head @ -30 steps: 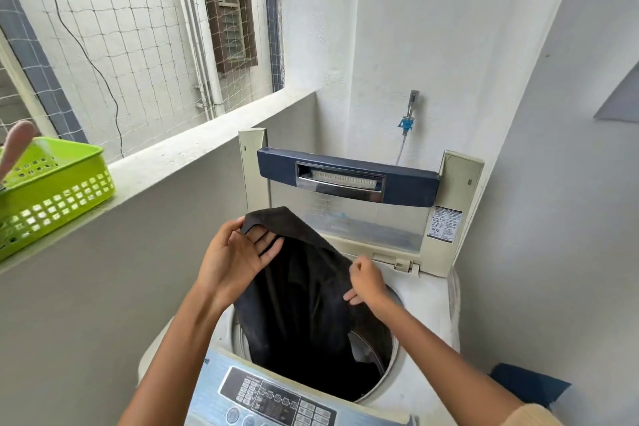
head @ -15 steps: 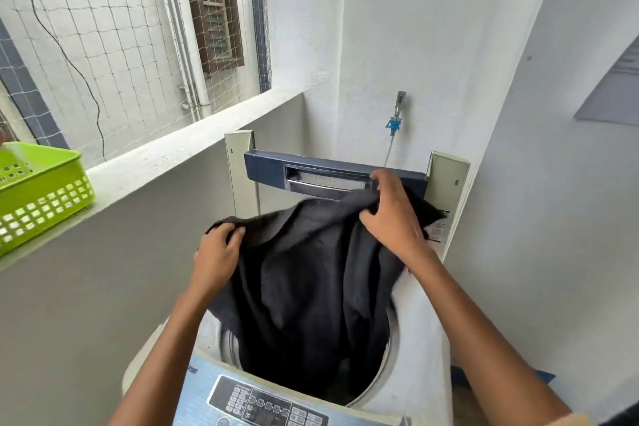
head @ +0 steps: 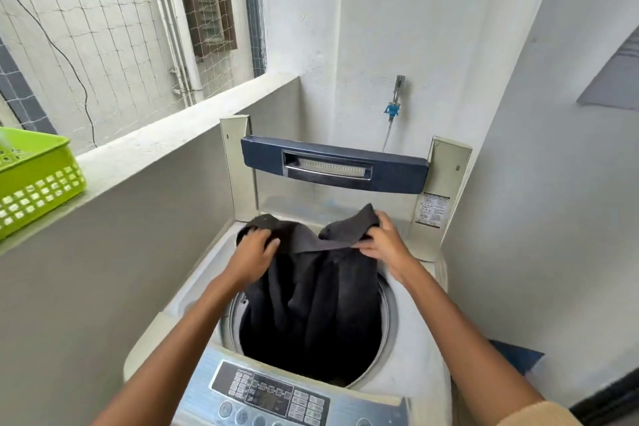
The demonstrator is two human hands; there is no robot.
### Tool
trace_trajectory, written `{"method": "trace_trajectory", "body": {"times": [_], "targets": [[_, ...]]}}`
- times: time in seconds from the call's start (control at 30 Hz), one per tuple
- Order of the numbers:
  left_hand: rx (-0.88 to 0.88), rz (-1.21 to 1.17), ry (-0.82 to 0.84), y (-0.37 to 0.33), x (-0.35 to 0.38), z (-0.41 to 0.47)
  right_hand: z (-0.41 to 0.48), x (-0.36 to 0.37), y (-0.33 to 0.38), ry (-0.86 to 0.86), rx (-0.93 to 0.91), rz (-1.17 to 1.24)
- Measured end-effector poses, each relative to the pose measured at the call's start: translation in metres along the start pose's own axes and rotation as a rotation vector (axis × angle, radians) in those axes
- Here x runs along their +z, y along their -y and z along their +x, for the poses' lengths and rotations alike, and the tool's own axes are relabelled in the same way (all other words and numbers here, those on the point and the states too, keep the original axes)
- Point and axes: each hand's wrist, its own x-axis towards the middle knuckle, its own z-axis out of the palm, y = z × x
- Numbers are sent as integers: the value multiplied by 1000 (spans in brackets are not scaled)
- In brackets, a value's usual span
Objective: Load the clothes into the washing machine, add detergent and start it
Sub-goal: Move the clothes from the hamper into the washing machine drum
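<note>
Loading step: both hands, left hand (head: pixel 254 254) and right hand (head: pixel 383 245), grip the dark garment (head: pixel 311 290) over the washing machine (head: pixel 411 360) drum; next, probably drop it in.

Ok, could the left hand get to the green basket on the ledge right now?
Probably, but not yet: the left hand is gripping the dark garment. The path to the basket looks clear once it lets go.

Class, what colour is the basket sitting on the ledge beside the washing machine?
The basket is bright lime green, seen best at the head view's left edge.
</note>
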Motion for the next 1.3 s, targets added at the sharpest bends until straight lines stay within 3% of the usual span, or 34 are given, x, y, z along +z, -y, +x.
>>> {"method": "trace_trajectory", "body": {"times": [0.1, 0.17, 0.27, 0.43, 0.6, 0.77, 0.9, 1.1, 1.3], "targets": [[-130, 172, 490, 5, 16, -4, 8, 1, -53, 170, 238, -343], [-134, 235, 622, 12, 24, -14, 0, -3, -80, 237, 356, -397], [-129, 181, 643, 15, 25, -25, -11, -15, -99, 252, 367, -266], [-47, 55, 709, -14, 38, -26, -23, -41, -100, 56, 269, 128], [144, -55, 753, -61, 72, -30, -47, -59, -100, -70, 229, 402], [300, -260, 801, -147, 124, -51, -98, -135, -137, -350, 287, 569], [395, -164, 917, -207, 182, -91, -146, -193, -192, -551, 403, 602], [179, -72, 1003, -251, 285, -163, -184, -243, -288, -636, 660, 602], [-49, 96, 1207, -206, 393, -204, -191, -270, -391, -598, 894, 493]]}}
